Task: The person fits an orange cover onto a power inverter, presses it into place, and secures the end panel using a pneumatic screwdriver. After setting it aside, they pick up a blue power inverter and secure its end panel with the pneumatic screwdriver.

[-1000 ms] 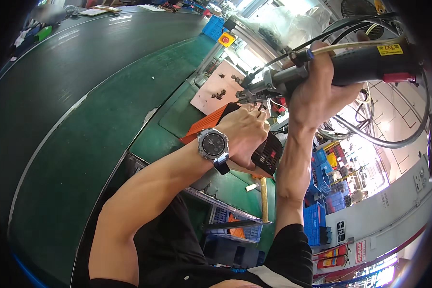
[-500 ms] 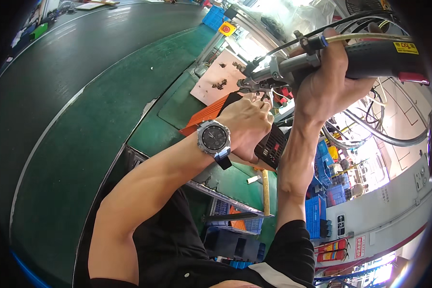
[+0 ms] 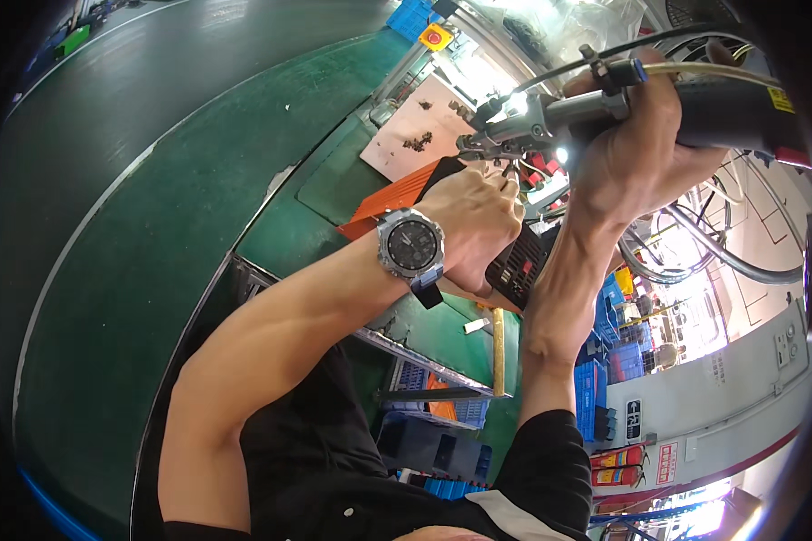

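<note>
My left hand (image 3: 478, 216), with a watch on its wrist, is closed over an orange-and-black housing (image 3: 390, 200). A dark slotted grille (image 3: 520, 267) shows at the housing's near right end, and the hand covers its middle. My right hand (image 3: 636, 167) is wrapped around a black power screwdriver (image 3: 726, 110) with a metal nose, a cable and a hose. The tool's metal tip (image 3: 478, 147) is just beyond my left fingers; whether it touches the housing cannot be made out.
Behind the housing, a pale board (image 3: 421, 126) bears small dark parts, perhaps screws. A green worktop (image 3: 320, 203) lies under the work, with a wide dark conveyor belt (image 3: 144, 99) at left. A yellow box with a red stop button (image 3: 436, 37) is fixed at the back. Blue crates (image 3: 590, 401) stand at right.
The whole view has shifted slightly. My right hand and the screwdriver appear a little farther right, while my left hand keeps its hold on the housing.
</note>
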`<state>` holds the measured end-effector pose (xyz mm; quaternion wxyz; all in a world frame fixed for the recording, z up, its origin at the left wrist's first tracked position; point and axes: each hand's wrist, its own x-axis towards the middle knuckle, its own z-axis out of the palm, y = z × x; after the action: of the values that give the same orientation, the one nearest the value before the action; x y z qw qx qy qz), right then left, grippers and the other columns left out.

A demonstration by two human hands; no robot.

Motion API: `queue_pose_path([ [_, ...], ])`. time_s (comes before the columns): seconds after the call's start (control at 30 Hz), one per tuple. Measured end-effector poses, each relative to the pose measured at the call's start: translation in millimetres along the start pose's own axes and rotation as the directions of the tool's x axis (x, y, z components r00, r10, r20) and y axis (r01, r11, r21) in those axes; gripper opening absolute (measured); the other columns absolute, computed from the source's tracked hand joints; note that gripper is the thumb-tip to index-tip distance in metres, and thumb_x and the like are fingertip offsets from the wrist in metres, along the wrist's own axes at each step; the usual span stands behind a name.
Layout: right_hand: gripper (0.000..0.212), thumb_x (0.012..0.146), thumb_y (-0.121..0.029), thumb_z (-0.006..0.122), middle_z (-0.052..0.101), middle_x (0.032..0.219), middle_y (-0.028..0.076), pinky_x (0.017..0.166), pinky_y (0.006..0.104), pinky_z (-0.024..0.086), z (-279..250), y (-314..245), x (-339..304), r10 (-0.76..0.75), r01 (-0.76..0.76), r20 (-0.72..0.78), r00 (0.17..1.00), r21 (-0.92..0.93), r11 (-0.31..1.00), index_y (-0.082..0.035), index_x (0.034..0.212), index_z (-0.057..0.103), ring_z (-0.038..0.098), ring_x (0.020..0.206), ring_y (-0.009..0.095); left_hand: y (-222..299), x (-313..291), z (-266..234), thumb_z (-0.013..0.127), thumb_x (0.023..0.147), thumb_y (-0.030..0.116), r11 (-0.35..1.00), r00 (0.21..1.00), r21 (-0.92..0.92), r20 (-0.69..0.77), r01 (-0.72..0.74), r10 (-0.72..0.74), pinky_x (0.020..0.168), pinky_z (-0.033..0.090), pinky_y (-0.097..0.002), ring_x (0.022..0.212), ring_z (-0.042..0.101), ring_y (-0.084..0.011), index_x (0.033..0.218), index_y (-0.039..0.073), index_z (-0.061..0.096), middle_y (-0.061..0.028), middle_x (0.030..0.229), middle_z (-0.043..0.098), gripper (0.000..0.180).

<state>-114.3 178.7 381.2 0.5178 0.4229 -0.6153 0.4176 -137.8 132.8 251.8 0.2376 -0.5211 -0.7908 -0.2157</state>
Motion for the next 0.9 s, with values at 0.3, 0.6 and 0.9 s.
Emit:
queue_pose_path([
  [0.3,0.048,0.081,-0.007,0.069,0.063,0.076,0.015,0.049,0.0337,0.059,2,2,0,-0.007,-0.002,0.103,0.995,0.087,0.996,0.01,0.121,0.048,0.063,0.052,0.022,2,0,2,0.082,0.065,0.067,0.998,1.0,0.058,-0.016,-0.012,0.013,0.1,0.051,-0.0416,0.12,0.061,-0.0316,0.114,-0.011,0.065,-0.0211,0.124,0.064,0.094],
  [0.6,0.042,0.09,-0.01,0.067,0.059,0.097,0.009,0.067,0.0314,0.047,-41,56,6,0.322,-0.324,-0.293,0.9,0.043,0.945,0.007,0.125,0.05,0.054,0.076,0.015,40,-65,24,0.082,0.062,0.046,0.987,0.975,0.157,-0.208,-0.041,0.074,0.091,0.044,-0.0375,0.111,0.058,-0.0261,0.109,0.002,0.064,-0.0136,0.114,0.064,0.067],
  [0.9,0.035,0.101,-0.019,0.057,0.057,0.104,0.026,0.081,0.0443,0.047,-155,5,-250,0.604,-0.302,0.088,0.792,-0.804,0.512,0.005,0.126,0.053,0.057,0.087,0.033,110,-216,71,0.065,0.087,0.039,0.803,0.993,0.594,-0.067,-0.04,0.1,0.111,0.041,-0.0476,0.119,0.056,-0.0302,0.133,0.005,0.05,-0.0118,0.12,0.06,0.059],
])
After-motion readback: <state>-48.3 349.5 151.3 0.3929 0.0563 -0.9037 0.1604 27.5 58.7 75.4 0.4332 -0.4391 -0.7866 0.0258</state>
